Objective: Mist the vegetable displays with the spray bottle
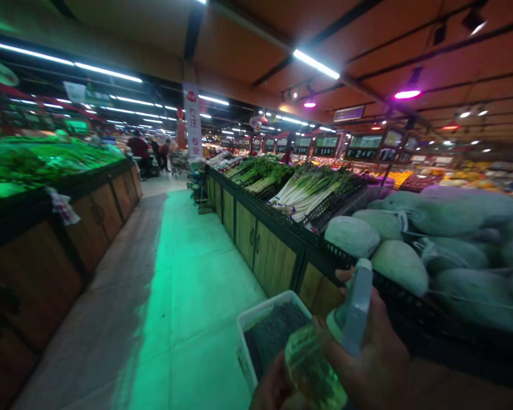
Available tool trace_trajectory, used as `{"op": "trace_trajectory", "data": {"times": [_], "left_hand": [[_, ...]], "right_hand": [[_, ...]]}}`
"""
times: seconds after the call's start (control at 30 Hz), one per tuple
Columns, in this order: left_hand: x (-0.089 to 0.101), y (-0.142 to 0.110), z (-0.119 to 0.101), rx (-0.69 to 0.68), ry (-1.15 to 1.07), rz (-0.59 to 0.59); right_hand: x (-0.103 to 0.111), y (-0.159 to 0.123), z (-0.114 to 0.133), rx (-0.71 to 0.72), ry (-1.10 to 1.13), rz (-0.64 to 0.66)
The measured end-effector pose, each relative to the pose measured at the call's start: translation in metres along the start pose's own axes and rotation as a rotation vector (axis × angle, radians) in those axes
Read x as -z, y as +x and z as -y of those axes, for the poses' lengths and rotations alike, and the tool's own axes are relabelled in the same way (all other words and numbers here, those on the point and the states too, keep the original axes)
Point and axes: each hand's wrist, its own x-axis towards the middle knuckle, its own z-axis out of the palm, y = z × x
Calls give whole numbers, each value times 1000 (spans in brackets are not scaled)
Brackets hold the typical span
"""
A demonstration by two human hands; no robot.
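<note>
Low at the right of the view I hold a spray bottle. Its grey trigger head (358, 310) with a pale nozzle points up, and my right hand (380, 347) is closed around it, one fingertip showing behind. The see-through, greenish bottle body (312, 364) lies tilted below the head. Against the body's left side press the fingers of my left hand (276, 384), which the bottom edge partly cuts off. Fingers and blur hide the joint, so I cannot tell whether head and body are joined. Just beyond stands a white-rimmed tub (250, 310) with dark contents.
Large pale wax gourds (397, 265) are heaped on the right stand, close to my right hand. Leeks (310, 191) lie in black crates farther along the wooden counter (276, 259). Leafy greens (47, 156) fill the left counter. The aisle floor (192, 285) runs toward people and a cart.
</note>
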Motion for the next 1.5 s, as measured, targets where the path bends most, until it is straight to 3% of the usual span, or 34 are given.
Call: {"op": "trace_trajectory", "data": {"times": [0.23,0.43,0.7,1.0,1.1,1.2,1.3,1.4,1.5], "left_hand": [[23,22,-8,-48,-32,-39],[44,75,-26,-17,-22,3],[68,146,-47,-28,-3,43],[93,195,-59,1,14,107],[104,212,-62,-13,17,92],[115,228,-72,67,15,80],[133,245,-87,104,52,174],[159,264,-99,49,35,264],[194,283,-111,74,3,202]], "right_hand": [[-33,14,1,-76,93,-37],[-73,41,-17,-158,102,-62],[-131,89,-38,-167,120,-53],[-165,121,-62,-96,-48,-54],[-179,128,-59,-171,-46,-76],[-196,135,-52,-237,-53,-79],[-214,141,-42,-265,-98,-104],[-240,149,-30,-273,-148,-143],[-275,159,-14,-253,-161,-174]]}}
